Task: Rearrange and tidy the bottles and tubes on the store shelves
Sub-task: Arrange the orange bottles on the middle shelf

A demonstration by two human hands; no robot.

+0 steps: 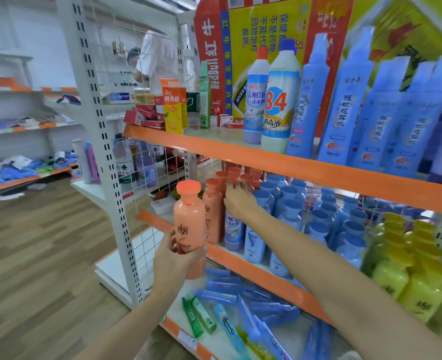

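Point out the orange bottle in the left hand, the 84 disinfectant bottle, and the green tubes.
orange bottle (189,216), head view, upper body.
84 disinfectant bottle (279,105), head view, label.
green tubes (197,315), head view, middle of the pair.

Two bare forearms — no sleeves, rings or watch visible on either.

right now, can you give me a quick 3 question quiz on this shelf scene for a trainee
1. True or false: the left hand holds an orange bottle off the shelf.
2. What does the right hand reach toward? A) yellow bottles B) the orange bottles on the middle shelf C) the 84 disinfectant bottle
3. Fill in: the blue tubes lie jumbled on the ____ shelf.

Key: 1 true; 2 B; 3 bottom
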